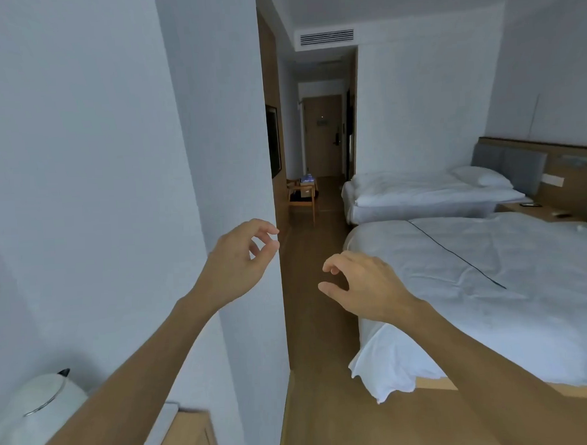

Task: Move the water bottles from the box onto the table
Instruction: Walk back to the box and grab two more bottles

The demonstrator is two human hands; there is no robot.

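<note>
Ahead, wall corner [244,157] beside empty hands [239,259].

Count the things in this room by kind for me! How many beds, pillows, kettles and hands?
Beds: 2, near and far
Pillows: 1
Kettles: 1
Hands: 2, left and right, both empty
Total: 6

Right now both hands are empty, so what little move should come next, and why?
Probably walk forward down the brown wooden floor. The left hand and right hand hold nothing, fingers loosely curled, and no water bottles show nearby. The small wooden rack far down the hallway carries something, too distant to identify.
</note>
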